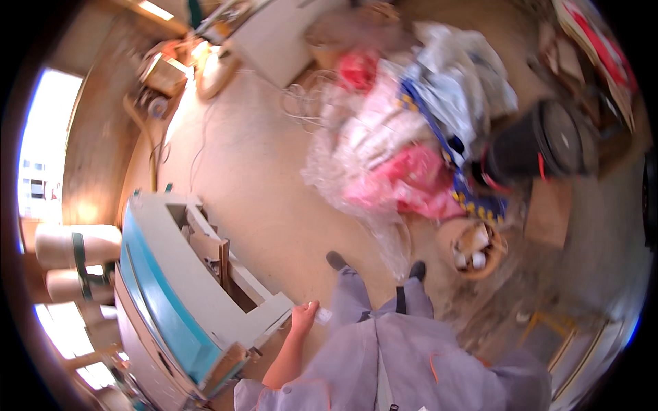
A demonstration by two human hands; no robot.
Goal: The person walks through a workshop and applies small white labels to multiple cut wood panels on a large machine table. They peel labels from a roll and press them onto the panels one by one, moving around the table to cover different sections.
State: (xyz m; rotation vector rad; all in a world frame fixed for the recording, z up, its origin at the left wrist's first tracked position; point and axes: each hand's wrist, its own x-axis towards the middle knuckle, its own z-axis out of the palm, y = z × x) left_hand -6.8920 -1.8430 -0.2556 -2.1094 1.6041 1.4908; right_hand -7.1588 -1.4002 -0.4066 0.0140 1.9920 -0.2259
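My left hand (pixel 304 318) hangs low beside my left leg with its fingers closed. A small whitish, partly see-through scrap (pixel 323 316) sticks out from it; I cannot tell what it is exactly. Nearest to this hand is the corner of a white and turquoise cabinet-like unit (pixel 236 301), which stands to my left and has open recesses with brown boards (pixel 211 250) in them. Of my right arm only the grey sleeve shows at the lower right; my right hand is out of sight.
A large heap of plastic bags and sheeting (pixel 384 137) lies ahead, a clear strip of it reaching towards my feet. Right of it are a round bin of scraps (pixel 473 248) and a black cylindrical container (pixel 534 147). A thin cable (pixel 199 154) runs along the floor ahead-left.
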